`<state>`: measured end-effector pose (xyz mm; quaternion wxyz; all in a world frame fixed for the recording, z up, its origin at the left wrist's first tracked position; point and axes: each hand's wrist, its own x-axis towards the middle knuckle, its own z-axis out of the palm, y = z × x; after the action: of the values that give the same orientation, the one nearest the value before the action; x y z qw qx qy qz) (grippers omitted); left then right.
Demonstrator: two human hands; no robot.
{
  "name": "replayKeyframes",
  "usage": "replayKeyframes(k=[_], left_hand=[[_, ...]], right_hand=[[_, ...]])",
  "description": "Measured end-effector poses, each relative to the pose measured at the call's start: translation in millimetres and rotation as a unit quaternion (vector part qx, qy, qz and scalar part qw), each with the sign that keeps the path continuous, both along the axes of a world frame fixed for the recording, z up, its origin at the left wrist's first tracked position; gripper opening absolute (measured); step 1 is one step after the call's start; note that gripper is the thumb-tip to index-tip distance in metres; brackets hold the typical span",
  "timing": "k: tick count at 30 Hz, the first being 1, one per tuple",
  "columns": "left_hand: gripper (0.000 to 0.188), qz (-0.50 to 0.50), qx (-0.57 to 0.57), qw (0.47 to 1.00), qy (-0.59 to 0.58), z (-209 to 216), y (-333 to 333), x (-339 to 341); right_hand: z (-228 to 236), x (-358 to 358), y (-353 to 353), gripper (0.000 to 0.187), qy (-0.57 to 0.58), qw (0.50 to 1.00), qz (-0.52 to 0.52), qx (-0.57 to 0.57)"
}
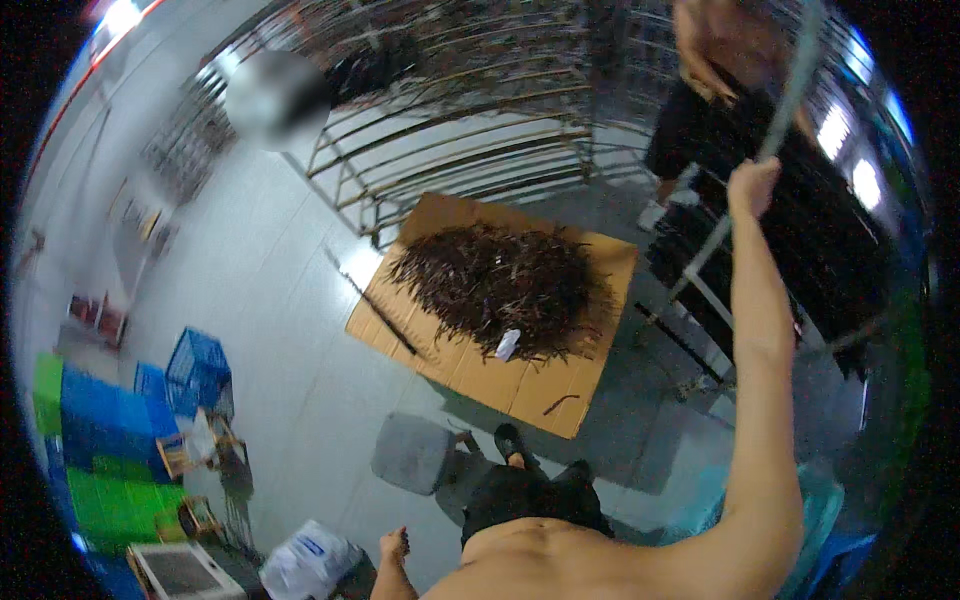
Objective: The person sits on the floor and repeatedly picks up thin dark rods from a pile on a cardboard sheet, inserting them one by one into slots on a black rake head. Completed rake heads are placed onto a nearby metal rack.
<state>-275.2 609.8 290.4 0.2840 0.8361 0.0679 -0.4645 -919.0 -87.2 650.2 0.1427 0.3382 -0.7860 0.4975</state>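
Right hand (pixel 752 187) is up high, fist wrapped round a grey pole (pixel 785 100) slanting above the dark rack (pixel 800 250). Left hand (pixel 393 546) hangs low, curled; holding anything, can't tell. Dark twig pile (pixel 495 285) fills the middle of the cardboard sheet (pixel 520 385), a small white packet (pixel 508 344) at its near edge.

1 cardboard sheet (pixel 470 365), 1 twig pile (pixel 495 285), 1 grey stool (pixel 412 452) (approx. 4 blue crates (pixel 195 370)).
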Motion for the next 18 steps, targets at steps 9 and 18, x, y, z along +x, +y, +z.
replayKeyframes(k=[9, 18], left_hand=[[0.016, -0.02, -0.006, 0.997, 0.075, 74, -94, -68], [0.019, -0.522, -0.008, 0.842, 0.132, 38, -144, -40]], right_hand=[[-5, -43, -32, 0.052, 0.047, 0.992, -0.048, 0.109], [-254, 102, 274, 0.029, -0.021, 0.538, 0.53, 0.655]])
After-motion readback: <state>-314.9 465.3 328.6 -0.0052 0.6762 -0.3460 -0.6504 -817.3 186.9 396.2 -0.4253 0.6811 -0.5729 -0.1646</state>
